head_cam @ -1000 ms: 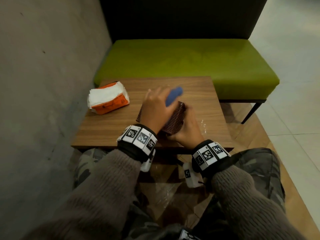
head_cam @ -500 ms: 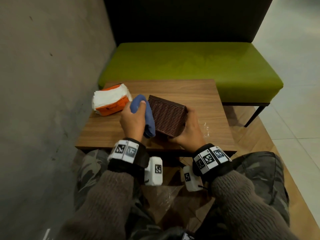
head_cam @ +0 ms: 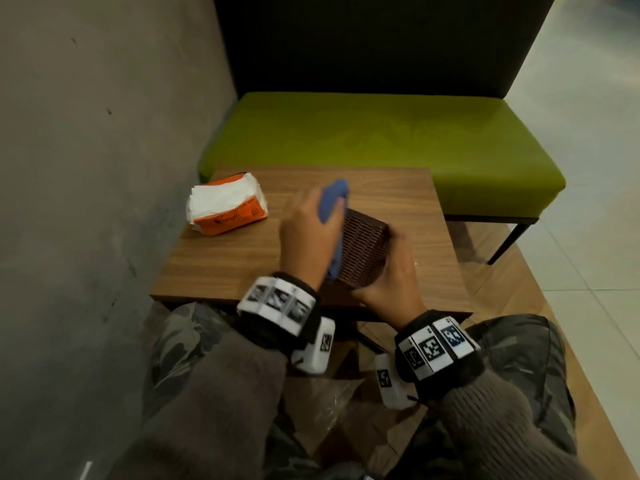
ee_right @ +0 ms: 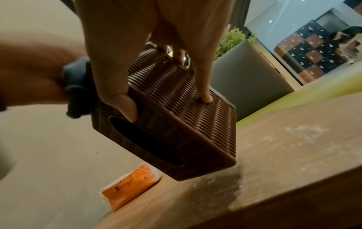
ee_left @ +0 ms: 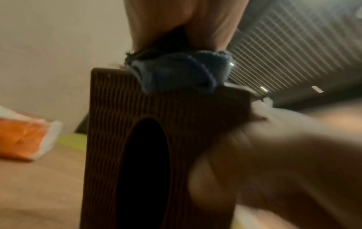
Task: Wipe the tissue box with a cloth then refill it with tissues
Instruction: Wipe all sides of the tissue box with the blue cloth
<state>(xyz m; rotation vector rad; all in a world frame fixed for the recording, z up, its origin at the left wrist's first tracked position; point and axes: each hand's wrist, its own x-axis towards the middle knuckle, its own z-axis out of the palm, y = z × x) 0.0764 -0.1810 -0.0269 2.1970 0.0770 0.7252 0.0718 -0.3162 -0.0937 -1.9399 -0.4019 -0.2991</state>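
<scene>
A dark brown ribbed tissue box (head_cam: 363, 252) is held tilted on one corner above the wooden table (head_cam: 221, 261), its oval slot (ee_right: 145, 144) facing me. My right hand (head_cam: 388, 275) grips the box (ee_right: 176, 124) by its right side, thumb by the slot. My left hand (head_cam: 308, 237) holds a bunched blue cloth (head_cam: 330, 202) and presses it on the box's left face. In the left wrist view the cloth (ee_left: 178, 72) sits on the box's upper edge (ee_left: 117, 80). An orange pack of white tissues (head_cam: 227, 204) lies at the table's far left.
A green padded bench (head_cam: 381, 143) with a dark backrest stands just beyond the table. A grey wall (head_cam: 86, 168) runs along the left. Clear plastic wrap (head_cam: 329, 403) lies under the table by my knees. Tiled floor is at right.
My left hand has swept the cloth from the box's near left side up and away to its far upper edge. The right hand keeps its hold on the box.
</scene>
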